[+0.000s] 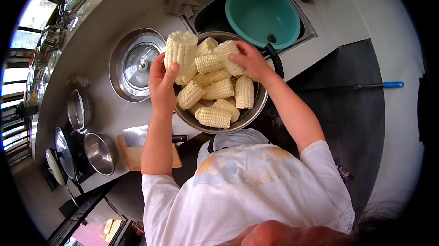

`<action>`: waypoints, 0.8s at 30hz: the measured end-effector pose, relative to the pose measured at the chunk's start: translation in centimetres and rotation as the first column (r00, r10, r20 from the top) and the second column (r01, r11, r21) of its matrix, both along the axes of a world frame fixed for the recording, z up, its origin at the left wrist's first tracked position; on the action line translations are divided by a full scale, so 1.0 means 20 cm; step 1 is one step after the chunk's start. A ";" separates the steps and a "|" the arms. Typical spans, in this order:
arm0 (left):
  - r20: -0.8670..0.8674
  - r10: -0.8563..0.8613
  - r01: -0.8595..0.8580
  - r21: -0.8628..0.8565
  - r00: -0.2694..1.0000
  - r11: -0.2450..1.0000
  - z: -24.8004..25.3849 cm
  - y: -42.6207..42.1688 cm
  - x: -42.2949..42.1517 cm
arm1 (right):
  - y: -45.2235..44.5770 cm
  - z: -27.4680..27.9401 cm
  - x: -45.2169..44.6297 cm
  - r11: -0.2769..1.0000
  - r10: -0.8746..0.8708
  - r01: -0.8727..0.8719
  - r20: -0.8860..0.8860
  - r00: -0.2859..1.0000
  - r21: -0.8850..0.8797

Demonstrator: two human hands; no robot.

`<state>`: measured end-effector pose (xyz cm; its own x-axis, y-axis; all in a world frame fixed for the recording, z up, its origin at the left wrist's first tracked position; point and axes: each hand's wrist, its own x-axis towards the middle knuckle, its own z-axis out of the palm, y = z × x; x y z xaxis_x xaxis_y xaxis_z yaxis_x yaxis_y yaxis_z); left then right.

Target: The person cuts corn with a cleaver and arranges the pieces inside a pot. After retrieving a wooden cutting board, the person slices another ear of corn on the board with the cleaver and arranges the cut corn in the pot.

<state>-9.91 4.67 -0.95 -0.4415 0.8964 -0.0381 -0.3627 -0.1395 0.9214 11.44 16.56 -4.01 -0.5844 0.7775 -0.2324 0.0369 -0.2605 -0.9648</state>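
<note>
My left hand (163, 77) is wrapped round a thick piece of white corn cob (181, 54), raised upright over the left side of a wide metal pot (249, 117). Over the pot's right side, my right hand (249, 61) grips another piece of corn cob (227, 56), which leans to one side. Several cut corn pieces (218, 89) lie heaped in the pot below both hands. The black pot handle (275, 60) sticks out just right of my right wrist.
A teal basin (263, 13) stands in the sink behind the pot. To the left lies a metal lid (137, 65) with a glass middle. A cleaver (137, 135) rests on a wooden cutting board (128, 157) beside my left forearm, near a steel bowl (99, 153).
</note>
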 end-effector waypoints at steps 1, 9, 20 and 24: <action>-0.006 -0.006 0.006 0.000 1.000 1.000 0.02 0.03 -0.01 | -0.03 -0.02 -0.02 0.996 0.032 -0.035 0.039 0.999 0.083; -0.681 -0.380 0.313 -0.227 0.627 0.922 0.05 0.41 0.07 | -0.44 0.00 -0.01 0.600 0.095 -0.283 0.285 0.954 0.748; -0.971 -0.042 0.429 -0.142 -0.235 0.892 -0.16 0.55 0.22 | -0.46 -0.01 0.00 0.622 0.097 -0.269 0.269 0.958 0.736; -0.909 -0.185 0.377 -0.331 -0.373 0.865 -0.07 0.56 0.24 | -0.45 0.02 0.01 0.579 0.058 -0.245 0.261 0.964 0.778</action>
